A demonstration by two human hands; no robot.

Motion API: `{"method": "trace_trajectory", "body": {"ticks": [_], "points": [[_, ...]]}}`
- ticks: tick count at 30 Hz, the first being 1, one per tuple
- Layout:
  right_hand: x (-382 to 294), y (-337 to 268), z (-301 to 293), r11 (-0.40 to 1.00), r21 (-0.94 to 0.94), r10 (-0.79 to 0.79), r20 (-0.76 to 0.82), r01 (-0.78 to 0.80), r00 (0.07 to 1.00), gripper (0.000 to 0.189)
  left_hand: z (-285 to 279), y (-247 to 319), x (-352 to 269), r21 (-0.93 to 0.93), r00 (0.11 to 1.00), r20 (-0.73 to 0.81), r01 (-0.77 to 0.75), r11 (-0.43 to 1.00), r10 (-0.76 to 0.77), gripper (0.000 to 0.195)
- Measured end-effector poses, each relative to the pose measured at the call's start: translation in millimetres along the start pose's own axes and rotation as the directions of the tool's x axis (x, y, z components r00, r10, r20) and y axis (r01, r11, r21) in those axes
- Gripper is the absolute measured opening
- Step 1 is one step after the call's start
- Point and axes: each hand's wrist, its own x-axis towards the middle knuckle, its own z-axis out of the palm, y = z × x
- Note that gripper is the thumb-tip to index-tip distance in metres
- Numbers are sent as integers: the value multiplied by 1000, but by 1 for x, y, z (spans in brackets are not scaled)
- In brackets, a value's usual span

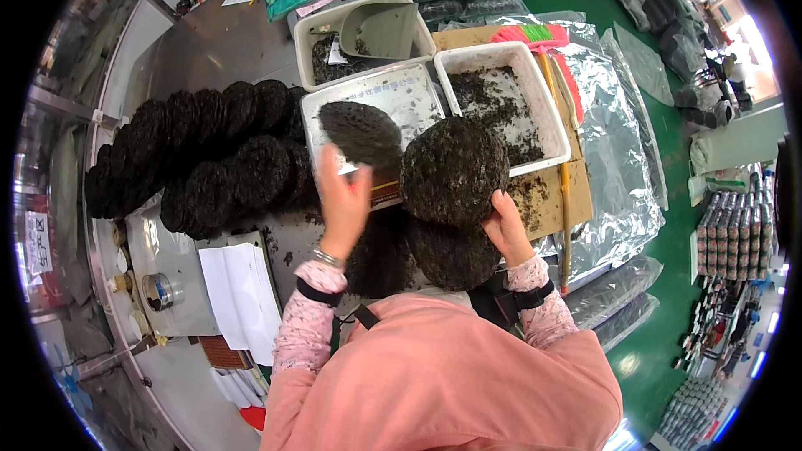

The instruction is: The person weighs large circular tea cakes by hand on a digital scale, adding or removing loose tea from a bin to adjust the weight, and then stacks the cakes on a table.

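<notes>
My right hand (509,228) grips the lower right edge of a dark round cake of what looks like dried seaweed (454,169), with the thumb on its face. It is tilted up over the near edge of a white tub (564,144). Below it lie more seaweed cakes (454,257), close to my body. My left hand (344,207) is blurred at the near side of a white tray (416,94). Just beyond its fingers is another seaweed cake (360,131), also blurred, over the tray. Whether the fingers hold that cake cannot be made out.
Rows of stacked seaweed cakes (229,166) lie on the metal table (182,44) at left. Behind the tray, a tub holds a grey dustpan (379,28). A yellow-handled broom (566,200) lies at right. White papers (241,294) and a clear round container (160,291) sit lower left.
</notes>
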Motion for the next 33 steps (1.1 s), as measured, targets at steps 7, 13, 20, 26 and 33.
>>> {"method": "trace_trajectory", "body": {"ticks": [7,13,20,26,33], "points": [[-3,-3,35,992,-120,48,5,-47,999,56,42,49,-4,-232,971,238,26,972,30,83],[-10,-9,24,973,-209,99,20,-92,995,61,49,36,15,-107,953,227,-180,978,201,61],[-9,-6,-1,997,20,73,43,-73,996,60,25,9,25,-306,954,83,300,904,-288,43],[1,1,-4,998,18,60,-5,-60,998,54,26,-28,8,-46,994,-86,69,997,-73,73],[-1,-3,23,995,-29,97,81,-95,992,60,14,76,-31,-234,801,433,-342,910,413,85]]}}
